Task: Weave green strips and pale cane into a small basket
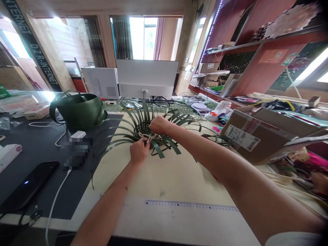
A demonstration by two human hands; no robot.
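Two bare forearms come in over a pale surface (164,181), and honestly the nearest part is the roomiest: just a printed ruler strip (189,205) there, with the front edge below it. Off to the left, a phone (28,186) lies on the dark part, near a white cable (57,196) that drops over that front edge. I'd guess a sweeping elbow could snag it.

Further in, the left hand (139,151) is at the near rim of the woven basket (142,127), which sits mid-surface. Its grip looks pinched together on that rim, right by some pale clip-like bits (150,138). Just past it, the right hand (159,125) is curled into a fist over the basket's right side; fingertips are hidden, so can't tell if that grip is clamped on anything.

My worry is the loose green strips (124,136) fanning out all around. Pull one too hard and the weave could skew or a clip could pop off; a sleeve or wrist might bend one too.

Sideways room is tighter: cardboard box (237,124) on the right, big green roll (80,111) on the left. Behind, cable clutter and a monitor (148,75) close off the back.
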